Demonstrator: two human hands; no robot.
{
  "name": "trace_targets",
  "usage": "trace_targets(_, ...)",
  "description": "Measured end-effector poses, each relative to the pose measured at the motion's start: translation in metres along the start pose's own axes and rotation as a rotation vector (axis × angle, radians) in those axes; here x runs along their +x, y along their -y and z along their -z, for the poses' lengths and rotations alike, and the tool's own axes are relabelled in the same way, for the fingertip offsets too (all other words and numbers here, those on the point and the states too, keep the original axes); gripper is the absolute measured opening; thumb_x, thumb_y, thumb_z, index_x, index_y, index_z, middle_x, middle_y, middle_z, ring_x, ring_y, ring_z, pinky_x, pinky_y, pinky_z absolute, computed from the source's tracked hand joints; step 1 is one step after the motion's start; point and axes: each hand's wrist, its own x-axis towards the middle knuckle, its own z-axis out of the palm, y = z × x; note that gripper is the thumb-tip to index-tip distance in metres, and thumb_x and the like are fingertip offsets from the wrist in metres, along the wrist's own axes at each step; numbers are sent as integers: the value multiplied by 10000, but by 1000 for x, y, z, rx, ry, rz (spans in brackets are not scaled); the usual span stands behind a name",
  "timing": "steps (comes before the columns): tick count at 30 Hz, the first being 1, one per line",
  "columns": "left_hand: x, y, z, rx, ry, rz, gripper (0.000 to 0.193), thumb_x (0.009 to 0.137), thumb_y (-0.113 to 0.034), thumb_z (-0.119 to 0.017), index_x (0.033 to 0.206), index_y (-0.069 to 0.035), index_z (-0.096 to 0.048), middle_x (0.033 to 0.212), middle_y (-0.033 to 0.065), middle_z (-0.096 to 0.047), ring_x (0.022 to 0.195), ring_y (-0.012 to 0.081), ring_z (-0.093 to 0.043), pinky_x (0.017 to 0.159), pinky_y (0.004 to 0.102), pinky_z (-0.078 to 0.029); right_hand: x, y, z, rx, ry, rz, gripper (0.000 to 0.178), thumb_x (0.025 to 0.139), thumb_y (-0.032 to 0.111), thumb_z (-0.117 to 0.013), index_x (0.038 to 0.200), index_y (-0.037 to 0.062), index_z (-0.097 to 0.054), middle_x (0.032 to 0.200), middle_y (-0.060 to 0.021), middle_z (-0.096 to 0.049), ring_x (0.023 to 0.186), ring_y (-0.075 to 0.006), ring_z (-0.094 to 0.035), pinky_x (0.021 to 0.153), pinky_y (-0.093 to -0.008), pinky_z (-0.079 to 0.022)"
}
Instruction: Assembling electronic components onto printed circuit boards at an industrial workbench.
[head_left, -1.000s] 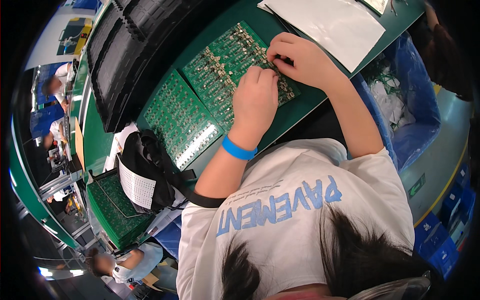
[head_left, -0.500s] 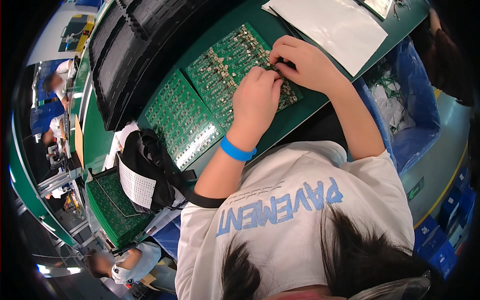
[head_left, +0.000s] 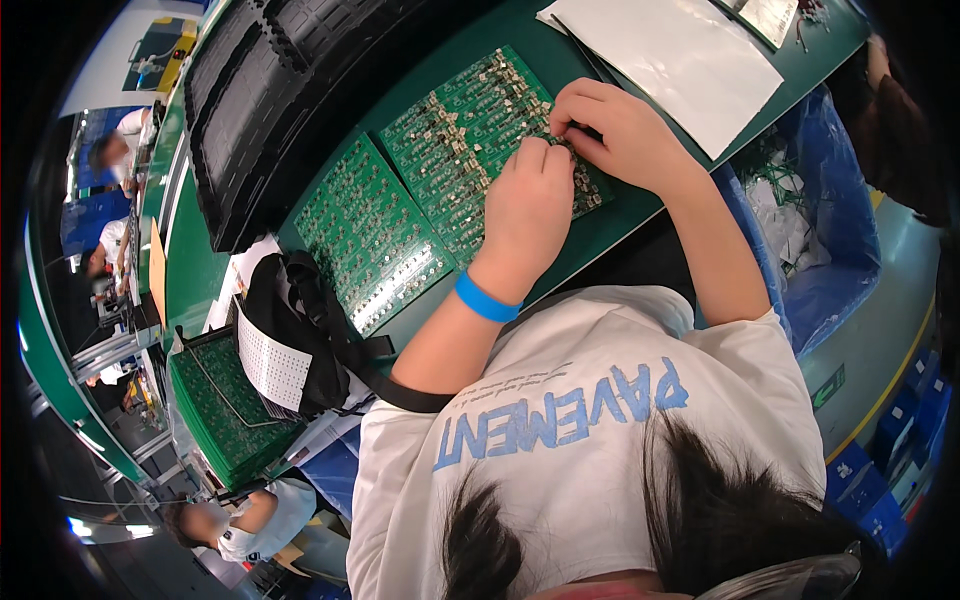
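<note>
Two green circuit boards lie side by side on the green table. The right circuit board (head_left: 455, 130) carries rows of small metallic and pale parts. Its neighbour, the left circuit board (head_left: 370, 235), shows rows of solder spots and a bright glare. My left hand (head_left: 530, 205), with a blue wristband (head_left: 486, 297) on its wrist, is closed over the right part of the populated board. Right beside it, my right hand (head_left: 620, 130) pinches at the board's upper right side. The fingertips of both nearly meet, and whatever is between them is too small or hidden.
Black plastic trays (head_left: 255, 110) stand at the far left. White paper sheets (head_left: 680, 75) lie beyond my right hand. A stack of green boards (head_left: 215, 420) and a black bag (head_left: 320, 330) are at the left. A blue-lined bin (head_left: 835, 200) with scraps stands right of the table.
My left hand has shifted slightly right along the board, and my right hand has moved a little right too. Both stay closed. The view has shifted slightly.
</note>
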Motion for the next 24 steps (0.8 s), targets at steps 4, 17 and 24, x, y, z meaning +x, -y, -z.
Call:
trace_targets(4, -1, 1, -1, 33, -14, -33, 112, 786, -54, -639, 877, -34, -578, 832, 119, -544, 703, 302, -579, 588, 385, -486, 0, 2, 1, 3, 1, -13, 122, 739, -27, -622, 831, 44, -586, 887, -53, -578, 797, -230, -589, 672, -306, -487)
trace_targets(17, 5, 3, 21, 72, -61, 80, 75, 809, -88, -622, 863, -64, -575, 846, 105, -540, 703, 287, -593, 582, 371, -500, 3, 7, 6, 84, -15, -41, 216, 765, -57, -605, 936, 68, -647, 917, -46, -586, 727, -172, -573, 626, -267, -466)
trace_targets(24, 2, 8, 42, 127, 15, 195, 108, 806, -88, -606, 913, -96, -598, 876, 83, -572, 758, 277, -615, 604, 373, -508, 2, 2, 7, 133, -66, -80, 170, 784, -30, -578, 914, 61, -637, 889, -42, -585, 714, -161, -557, 628, -260, -458)
